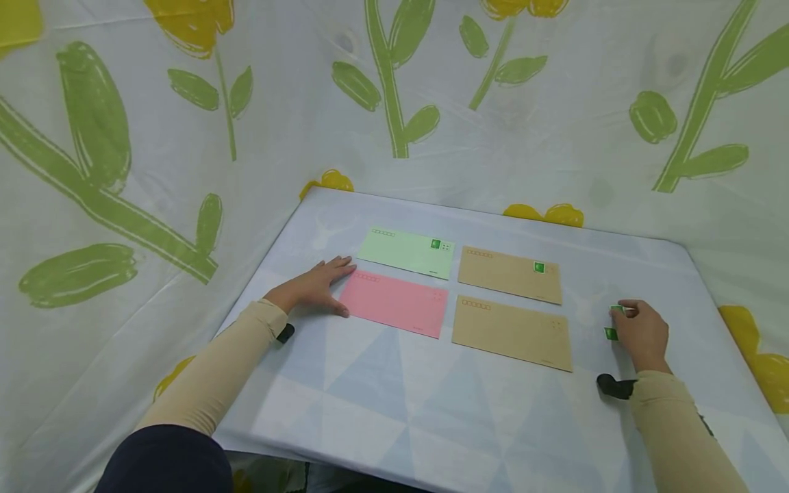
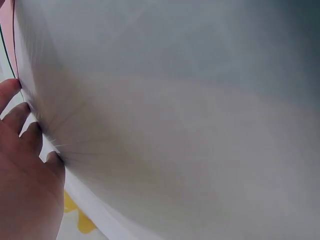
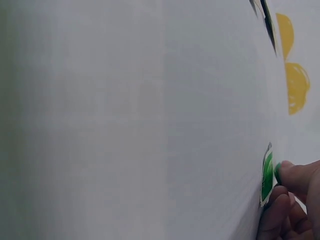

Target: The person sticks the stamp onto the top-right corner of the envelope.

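My right hand (image 1: 642, 334) is at the right of the table, its thumb and fingers pinching a small green stamp (image 1: 616, 309). Just below it lies a second green stamp (image 1: 611, 333), which shows larger in the right wrist view, in front of the fingertips (image 3: 286, 172). My left hand (image 1: 316, 286) has its fingers spread at the left edge of a pink envelope (image 1: 394, 303), fingertips right at the border. Above the pink one is a light green envelope (image 1: 401, 252) bearing a green stamp (image 1: 435, 244). A brown envelope (image 1: 499, 272) carries another stamp (image 1: 539, 268).
A second brown envelope (image 1: 505, 332), without a stamp, lies beside the pink one. The envelopes form two rows on a pale patterned tablecloth (image 1: 370, 383). Behind the table hangs a white curtain (image 1: 277, 123) with flowers. Black straps (image 1: 614, 387) show at both wrists.
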`<state>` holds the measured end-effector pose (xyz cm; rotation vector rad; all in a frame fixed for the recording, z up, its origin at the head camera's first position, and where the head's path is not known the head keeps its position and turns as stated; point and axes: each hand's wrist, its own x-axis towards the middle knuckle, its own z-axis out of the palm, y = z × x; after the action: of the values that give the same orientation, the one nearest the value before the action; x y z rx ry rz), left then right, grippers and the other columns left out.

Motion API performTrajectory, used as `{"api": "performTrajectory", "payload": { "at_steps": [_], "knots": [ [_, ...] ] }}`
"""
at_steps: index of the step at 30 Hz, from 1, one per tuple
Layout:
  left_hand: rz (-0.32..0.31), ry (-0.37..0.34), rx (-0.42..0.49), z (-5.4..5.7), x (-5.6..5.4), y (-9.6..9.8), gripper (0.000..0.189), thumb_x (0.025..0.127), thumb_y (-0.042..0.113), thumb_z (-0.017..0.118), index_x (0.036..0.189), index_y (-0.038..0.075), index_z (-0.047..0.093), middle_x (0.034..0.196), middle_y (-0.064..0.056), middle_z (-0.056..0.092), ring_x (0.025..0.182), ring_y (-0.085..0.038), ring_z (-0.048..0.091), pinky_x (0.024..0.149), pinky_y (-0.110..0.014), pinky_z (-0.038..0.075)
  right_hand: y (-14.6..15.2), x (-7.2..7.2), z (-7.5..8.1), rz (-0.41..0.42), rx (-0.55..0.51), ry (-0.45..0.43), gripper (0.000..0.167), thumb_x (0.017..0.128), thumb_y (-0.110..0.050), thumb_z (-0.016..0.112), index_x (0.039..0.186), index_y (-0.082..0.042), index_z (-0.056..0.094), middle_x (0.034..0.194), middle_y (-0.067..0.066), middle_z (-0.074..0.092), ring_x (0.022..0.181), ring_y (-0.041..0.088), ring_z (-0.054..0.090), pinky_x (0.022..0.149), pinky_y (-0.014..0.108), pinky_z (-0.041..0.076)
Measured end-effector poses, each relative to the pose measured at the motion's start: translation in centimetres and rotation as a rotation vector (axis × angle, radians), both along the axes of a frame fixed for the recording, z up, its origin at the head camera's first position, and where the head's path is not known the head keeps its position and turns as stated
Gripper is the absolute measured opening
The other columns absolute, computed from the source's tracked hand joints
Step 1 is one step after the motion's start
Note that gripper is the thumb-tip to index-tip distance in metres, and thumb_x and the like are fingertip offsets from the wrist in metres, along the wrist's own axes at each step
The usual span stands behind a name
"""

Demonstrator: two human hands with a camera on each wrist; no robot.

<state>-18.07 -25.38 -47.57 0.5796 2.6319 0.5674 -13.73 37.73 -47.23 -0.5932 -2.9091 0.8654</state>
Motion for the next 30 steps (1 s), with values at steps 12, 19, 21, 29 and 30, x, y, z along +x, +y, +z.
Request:
{"api": "performTrajectory", "payload": {
  "at_steps": [12, 19, 21, 29, 30],
  "knots": [
    [0.001, 0.007, 0.011, 0.21, 0.07, 0.03, 0.112, 0.073, 0.049, 0.089, 0.16, 0.008, 0.032, 0.169, -0.014, 0.015, 0.156, -0.034, 0.006, 0.127, -0.053, 0.002, 0.15, -0.25, -0.17, -0.072, -0.034, 0.01, 0.047, 0.105, -0.025, 0.048, 0.138, 0.007, 0.055, 0.12, 0.029, 0.06, 0.096, 0.036, 0.058, 0.06, 0.029, 0.042],
    [0.006, 0.002, 0.006, 0.08, 0.12, 0.04, 0.113, 0.073, 0.05, 0.089, 0.16, 0.008, 0.031, 0.169, -0.014, 0.015, 0.156, -0.035, 0.005, 0.126, -0.054, 0.003, 0.28, -0.29, -0.46, -0.079, -0.049, 0.027, 0.048, 0.105, -0.029, 0.051, 0.14, 0.004, 0.057, 0.12, 0.025, 0.061, 0.094, 0.028, 0.057, 0.055, 0.021, 0.041],
    [0.008, 0.001, 0.006, 0.02, 0.08, 0.01, 0.113, 0.073, 0.049, 0.09, 0.16, 0.008, 0.031, 0.17, -0.014, 0.014, 0.156, -0.034, 0.005, 0.126, -0.054, 0.003, 0.21, -0.29, -0.46, -0.082, -0.057, 0.035, 0.048, 0.104, -0.029, 0.053, 0.14, 0.003, 0.057, 0.121, 0.025, 0.062, 0.094, 0.027, 0.057, 0.055, 0.021, 0.041],
    [-0.004, 0.01, 0.01, -0.04, 0.09, 0.01, 0.113, 0.073, 0.05, 0.089, 0.16, 0.007, 0.031, 0.169, -0.015, 0.015, 0.156, -0.036, 0.006, 0.126, -0.054, 0.002, 0.03, -0.24, -0.24, -0.085, -0.083, 0.031, 0.048, 0.104, -0.03, 0.055, 0.14, 0.001, 0.058, 0.123, 0.024, 0.063, 0.088, 0.022, 0.057, 0.051, 0.016, 0.041],
    [-0.006, 0.011, 0.014, 0.0, 0.11, 0.0, 0.113, 0.073, 0.05, 0.089, 0.16, 0.007, 0.031, 0.169, -0.015, 0.015, 0.156, -0.036, 0.006, 0.126, -0.054, 0.002, -0.02, -0.25, -0.19, -0.086, -0.083, 0.03, 0.048, 0.104, -0.03, 0.055, 0.14, 0.001, 0.058, 0.123, 0.023, 0.063, 0.087, 0.021, 0.057, 0.05, 0.015, 0.041]
  ]
}}
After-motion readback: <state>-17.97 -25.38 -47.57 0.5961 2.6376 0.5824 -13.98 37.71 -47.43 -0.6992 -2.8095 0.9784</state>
